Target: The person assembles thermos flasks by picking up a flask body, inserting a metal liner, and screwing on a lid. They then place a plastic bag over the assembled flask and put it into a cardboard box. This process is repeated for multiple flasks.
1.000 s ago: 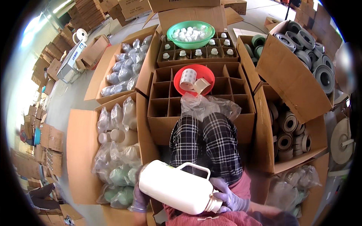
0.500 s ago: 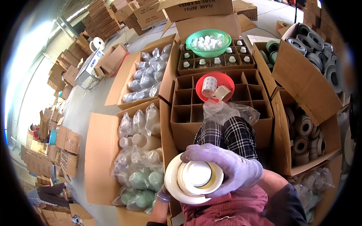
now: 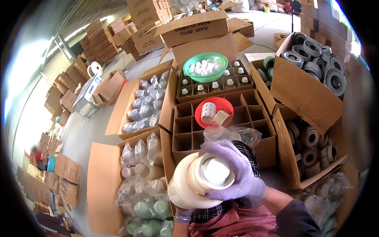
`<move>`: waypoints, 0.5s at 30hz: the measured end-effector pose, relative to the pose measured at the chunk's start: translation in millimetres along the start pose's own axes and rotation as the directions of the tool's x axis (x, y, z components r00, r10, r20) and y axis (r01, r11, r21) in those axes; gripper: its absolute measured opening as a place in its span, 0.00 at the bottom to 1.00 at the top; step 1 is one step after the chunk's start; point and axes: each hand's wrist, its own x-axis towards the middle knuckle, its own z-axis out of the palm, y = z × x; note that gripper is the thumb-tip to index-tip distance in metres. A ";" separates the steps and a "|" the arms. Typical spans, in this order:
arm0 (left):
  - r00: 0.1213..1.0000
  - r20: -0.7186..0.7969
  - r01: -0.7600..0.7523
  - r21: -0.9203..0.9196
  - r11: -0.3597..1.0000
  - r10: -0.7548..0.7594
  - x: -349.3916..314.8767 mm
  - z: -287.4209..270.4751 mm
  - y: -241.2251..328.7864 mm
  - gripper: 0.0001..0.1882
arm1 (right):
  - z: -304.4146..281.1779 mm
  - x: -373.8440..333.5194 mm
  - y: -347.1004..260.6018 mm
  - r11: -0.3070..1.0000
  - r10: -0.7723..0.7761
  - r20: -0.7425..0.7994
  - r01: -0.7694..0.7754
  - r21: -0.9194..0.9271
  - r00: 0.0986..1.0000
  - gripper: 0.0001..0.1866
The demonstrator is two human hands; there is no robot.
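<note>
In front of my lap I hold a cream vacuum flask (image 3: 183,187), tilted with its neck toward me. A white round piece (image 3: 216,170) sits in its mouth, inside a pale collar. My right hand (image 3: 239,173), in a lilac glove, is closed around the neck and collar, thumb below and fingers over the top. My left hand (image 3: 183,213), gloved too, supports the flask from its lower left side; the flask hides those fingers.
Ahead stands a divided carton (image 3: 221,144) bearing a red bowl (image 3: 229,106) with a label roll. Behind it, a green basin (image 3: 225,65) of white caps rests on bottles. Cartons of bagged flasks (image 3: 148,172) line the left; cartons of grey rings (image 3: 334,81) line the right.
The flask has tipped, showing more of its cream side, and risen slightly. My right hand has moved up and left with it. The view has shifted so the cartons appear lower.
</note>
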 end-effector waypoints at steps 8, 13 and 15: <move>0.973 0.203 0.123 -0.062 0.990 -0.108 101.2 -81.1 115.7 0.42 | 3.5 -79.7 39.9 0.992 -0.079 -0.170 0.094 0.080 0.982 0.49; 0.845 0.525 -0.045 0.259 0.965 -0.101 165.4 -68.8 232.1 0.39 | 23.6 -166.8 38.1 0.819 0.516 -0.058 -0.512 -0.260 0.855 0.39; 0.674 0.716 -0.493 0.255 0.831 0.180 170.0 -44.2 233.0 0.39 | 16.5 -172.2 33.4 0.608 0.732 0.093 -0.584 -0.538 0.675 0.24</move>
